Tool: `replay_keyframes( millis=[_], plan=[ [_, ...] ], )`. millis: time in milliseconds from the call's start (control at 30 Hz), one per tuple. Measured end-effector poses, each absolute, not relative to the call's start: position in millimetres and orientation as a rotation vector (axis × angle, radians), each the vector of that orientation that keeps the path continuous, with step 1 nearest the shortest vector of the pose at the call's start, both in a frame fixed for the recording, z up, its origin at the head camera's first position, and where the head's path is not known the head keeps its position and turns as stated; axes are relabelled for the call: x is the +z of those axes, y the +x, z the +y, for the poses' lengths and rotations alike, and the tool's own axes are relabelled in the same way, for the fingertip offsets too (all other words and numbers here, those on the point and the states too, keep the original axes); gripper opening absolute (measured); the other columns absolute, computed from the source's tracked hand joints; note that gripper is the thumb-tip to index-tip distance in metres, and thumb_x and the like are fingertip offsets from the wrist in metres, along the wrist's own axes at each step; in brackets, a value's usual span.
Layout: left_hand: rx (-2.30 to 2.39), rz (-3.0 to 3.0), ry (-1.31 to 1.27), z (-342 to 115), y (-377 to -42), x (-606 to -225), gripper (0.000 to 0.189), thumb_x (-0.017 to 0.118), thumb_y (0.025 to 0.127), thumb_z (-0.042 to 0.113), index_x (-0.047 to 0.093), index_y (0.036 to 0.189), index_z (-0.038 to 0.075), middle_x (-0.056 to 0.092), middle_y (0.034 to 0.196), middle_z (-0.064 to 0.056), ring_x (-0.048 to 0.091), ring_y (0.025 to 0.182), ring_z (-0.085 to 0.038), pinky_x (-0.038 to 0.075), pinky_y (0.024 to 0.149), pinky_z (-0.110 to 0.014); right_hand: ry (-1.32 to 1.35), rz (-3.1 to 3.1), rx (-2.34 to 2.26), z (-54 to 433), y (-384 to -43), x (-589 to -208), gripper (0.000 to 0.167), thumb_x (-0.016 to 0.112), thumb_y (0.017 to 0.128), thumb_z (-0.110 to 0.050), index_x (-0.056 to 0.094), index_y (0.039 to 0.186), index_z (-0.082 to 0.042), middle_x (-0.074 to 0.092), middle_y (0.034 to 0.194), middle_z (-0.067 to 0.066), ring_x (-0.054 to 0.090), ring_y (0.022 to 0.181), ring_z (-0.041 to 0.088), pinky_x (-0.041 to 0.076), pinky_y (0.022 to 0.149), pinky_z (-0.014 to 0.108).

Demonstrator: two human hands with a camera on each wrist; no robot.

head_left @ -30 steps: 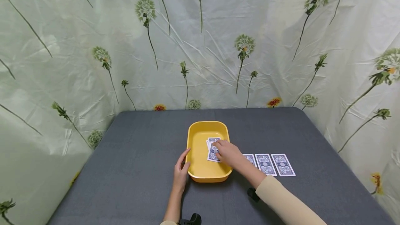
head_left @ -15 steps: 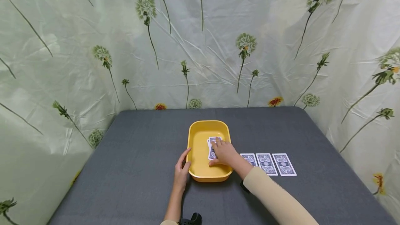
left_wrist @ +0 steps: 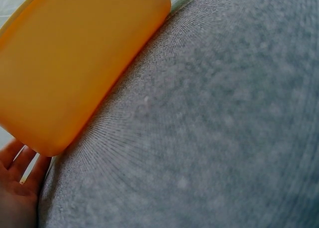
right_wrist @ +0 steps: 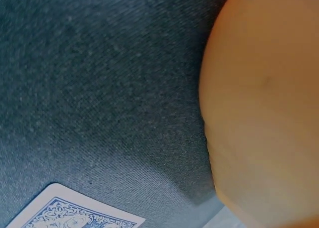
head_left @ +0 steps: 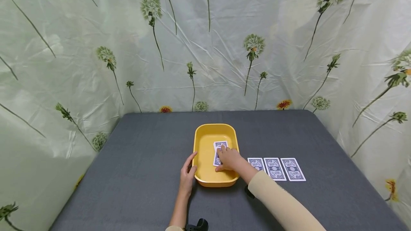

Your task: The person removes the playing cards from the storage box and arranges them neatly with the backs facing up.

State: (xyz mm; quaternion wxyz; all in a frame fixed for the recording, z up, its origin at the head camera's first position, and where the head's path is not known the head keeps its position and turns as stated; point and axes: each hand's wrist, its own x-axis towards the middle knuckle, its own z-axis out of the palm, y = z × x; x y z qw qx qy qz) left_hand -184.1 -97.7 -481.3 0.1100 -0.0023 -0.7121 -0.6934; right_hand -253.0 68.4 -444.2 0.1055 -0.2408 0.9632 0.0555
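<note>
The left hand [head_left: 186, 176], fingers extended, touched the yellow tray [head_left: 202, 171]. Inside, the right hand [head_left: 229, 158], thumb spread, rested on blue scroll-patterned cards [head_left: 216, 158].

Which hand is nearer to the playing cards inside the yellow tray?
Right. The right hand partly covers the playing cards; the left hand is at the left side of the yellow tray, apart from them.

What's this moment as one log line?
left hand: touching yellow tray | right hand: over cards inside | three cards: face down on table
</note>
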Motion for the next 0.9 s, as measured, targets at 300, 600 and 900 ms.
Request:
replay_keyframes(
  millis=[300, 600, 900],
  plan=[
    [-2.035, -2.061, -0.026, -100.3, -194.8, -504.1, 0.047, 0.045, 0.082, -0.003, 0.052, 0.127, 0.007, 0.047, 0.136, -0.013, 0.041, 0.124, -0.027, 0.035, 0.091, -0.018, -0.727, 2.824, 0.068, 68.1, -257.7, -442.6, 0.07, 0.071, 0.07, -0.044, 0.05, 0.125, -0.007, 0.051, 0.113, 0.014, 0.051, 0.096, 0.024, 0.046, 0.082, 0.038],
    [-2.025, -2.068, -0.024, -100.7, -198.3, -512.9, 0.047, 0.044, 0.082, -0.001, 0.052, 0.128, 0.012, 0.046, 0.136, -0.01, 0.041, 0.125, -0.025, 0.035, 0.091, -0.017, -0.639, 2.776, -0.01, 65.6, -263.3, -443.2, 0.071, 0.076, 0.064, -0.042, 0.045, 0.118, -0.007, 0.048, 0.114, 0.016, 0.044, 0.097, 0.025, 0.043, 0.086, 0.04],
    [-2.011, -2.085, -0.013, -100.9, -198.4, -510.9, 0.047, 0.045, 0.082, 0.0, 0.053, 0.127, 0.012, 0.047, 0.136, -0.009, 0.041, 0.124, -0.024, 0.035, 0.092, -0.019, -0.571, 2.739, -0.045, 64.2, -267.9, -440.9, 0.081, 0.076, 0.062, -0.042, 0.041, 0.126, -0.008, 0.041, 0.128, 0.019, 0.041, 0.107, 0.028, 0.04, 0.094, 0.042]
  ],
)
